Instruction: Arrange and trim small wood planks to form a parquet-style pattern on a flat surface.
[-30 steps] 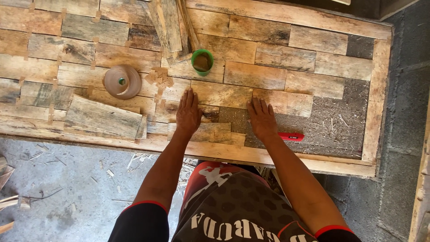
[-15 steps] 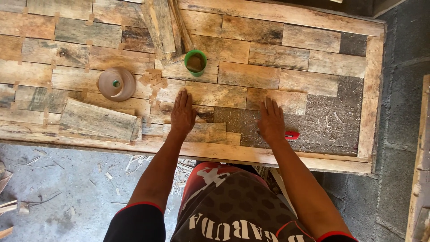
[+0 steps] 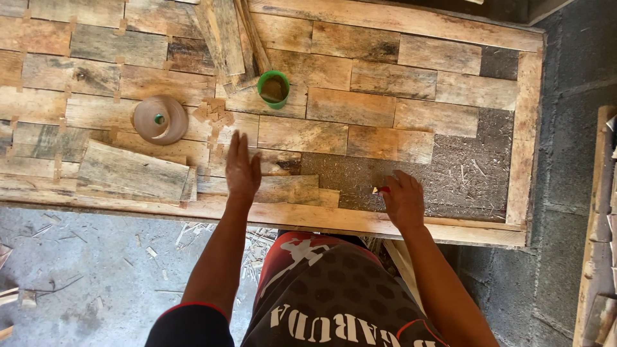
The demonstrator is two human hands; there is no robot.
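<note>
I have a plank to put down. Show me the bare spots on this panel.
The bare board right of the right hand, inside the frame, is free. Laid planks right of the green cup are open too. Crowded: around the left hand, between tape roll, loose plank and cup.

Green cup [image 3: 273, 88] beyond, bare chipboard [image 3: 469, 170] rightward

The right hand [image 3: 403, 200] covered nearly all of a red-handled tool [image 3: 382, 190]; only its tip showed at the hand's ten o'clock, kind undetermined. The wooden panel [image 3: 411, 22] ran out of frame at nine and twelve o'clock. The green cup [image 3: 274, 88] held contents too small to identify. Stacked boards [image 3: 601, 257] at three o'clock were cropped.
</note>
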